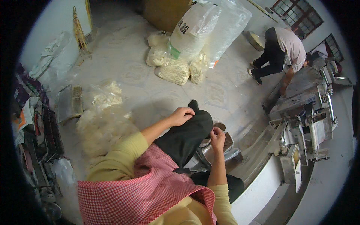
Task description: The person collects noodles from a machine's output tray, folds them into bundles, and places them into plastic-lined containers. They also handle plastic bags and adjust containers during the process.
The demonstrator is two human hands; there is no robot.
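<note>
My left hand (182,116) is at the near side of my raised knee in dark trousers (188,137), its fingers curled with thumb and fingertips together. On the other side of that knee is my right hand (218,137), also with thumb and fingers drawn together. Whether either hand pinches something small, I cannot tell. I wear a red and white checked apron (146,194) over a yellow top. Beyond my right hand, partly hidden by it and the knee, stand open containers (229,140). To the left lies a large clear plastic bag of pale pieces (105,132).
Tall filled plastic sacks (194,31) and bags of pale strips (174,71) stand on the tiled floor ahead. At right a person (289,47) bends over metal machinery (298,101). A white sack (59,59) and a framed tray (69,102) are at left.
</note>
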